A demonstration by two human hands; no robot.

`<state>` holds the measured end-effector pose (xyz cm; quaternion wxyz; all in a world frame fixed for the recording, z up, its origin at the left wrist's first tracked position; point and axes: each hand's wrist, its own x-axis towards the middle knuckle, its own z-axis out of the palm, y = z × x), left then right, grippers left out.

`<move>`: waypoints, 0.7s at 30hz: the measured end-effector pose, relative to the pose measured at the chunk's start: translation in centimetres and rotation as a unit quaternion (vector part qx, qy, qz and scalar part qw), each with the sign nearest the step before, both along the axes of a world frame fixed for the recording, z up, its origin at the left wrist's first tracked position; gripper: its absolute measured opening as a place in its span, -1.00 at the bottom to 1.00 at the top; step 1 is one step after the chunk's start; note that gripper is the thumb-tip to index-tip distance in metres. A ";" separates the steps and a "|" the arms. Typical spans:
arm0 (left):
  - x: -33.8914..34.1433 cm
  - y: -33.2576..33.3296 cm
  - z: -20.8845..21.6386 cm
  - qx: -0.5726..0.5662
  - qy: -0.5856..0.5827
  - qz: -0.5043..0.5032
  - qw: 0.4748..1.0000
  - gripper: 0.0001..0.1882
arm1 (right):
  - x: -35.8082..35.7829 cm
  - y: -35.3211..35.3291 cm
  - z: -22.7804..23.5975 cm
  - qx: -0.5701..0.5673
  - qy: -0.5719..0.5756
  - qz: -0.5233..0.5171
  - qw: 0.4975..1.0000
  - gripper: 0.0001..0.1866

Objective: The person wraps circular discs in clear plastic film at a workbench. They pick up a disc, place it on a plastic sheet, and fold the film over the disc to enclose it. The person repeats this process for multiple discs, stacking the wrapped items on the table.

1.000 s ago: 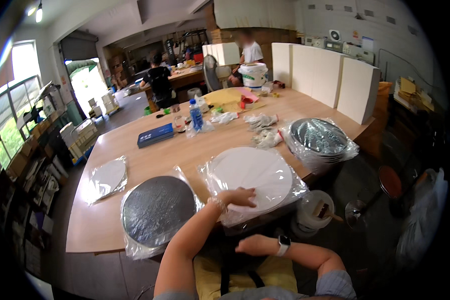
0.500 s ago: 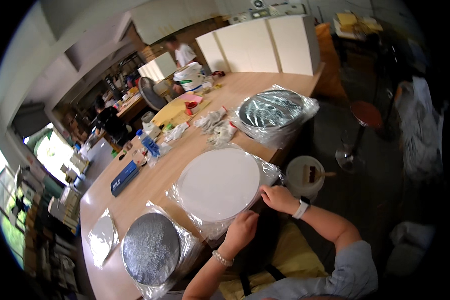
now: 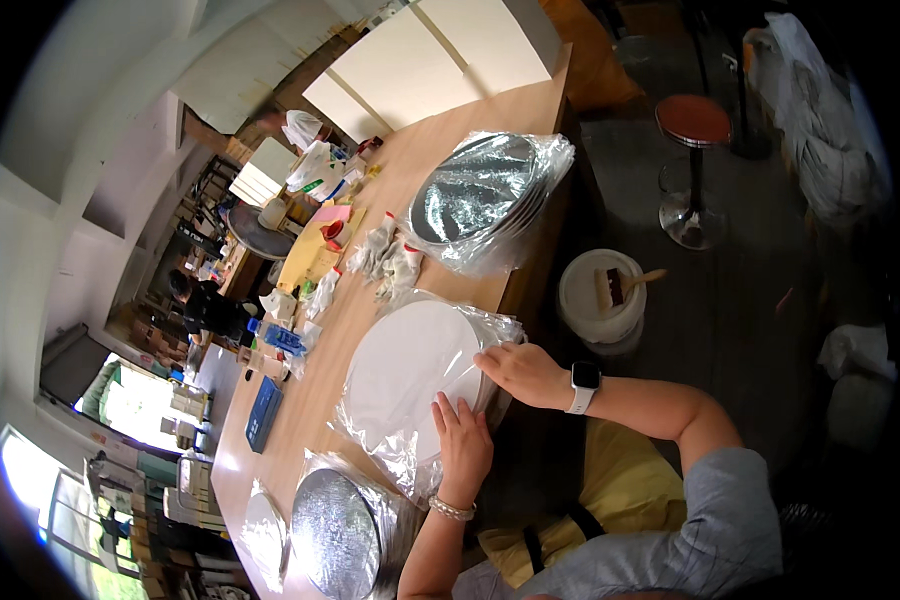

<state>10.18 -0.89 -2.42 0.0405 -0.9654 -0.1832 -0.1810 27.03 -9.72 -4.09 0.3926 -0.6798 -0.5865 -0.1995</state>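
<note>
A white round board [image 3: 400,360] in clear plastic film [image 3: 410,470] lies at the table's near edge in front of me. My left hand [image 3: 463,445] rests on the near part of its top, fingers stretched out over the film. At the board's right edge, my right hand [image 3: 530,375] has its fingers closed on the film there; the fingertips are partly hidden. A silver textured disc [image 3: 337,530], also in film, sits nearer on the left. Farther along the table is a film-wrapped stack of silver discs [image 3: 480,185].
A smaller wrapped disc [image 3: 264,540] and a blue box [image 3: 263,413] lie left. White gloves [image 3: 375,250], a blue bottle [image 3: 282,338] and a red cup [image 3: 335,234] stand farther off. Right of the table are a white bucket [image 3: 590,300] with a brush [image 3: 615,287] and a stool [image 3: 693,120]. Two people work beyond.
My left hand has moved from the board's near edge onto its top, and its fingers have spread. My right hand stays at the right edge. The view has turned.
</note>
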 end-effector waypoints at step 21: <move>2.9 2.8 2.9 0.011 0.015 0.018 1.000 -0.83 | 0.1 -1.9 0.0 0.000 0.105 0.067 0.992 -0.20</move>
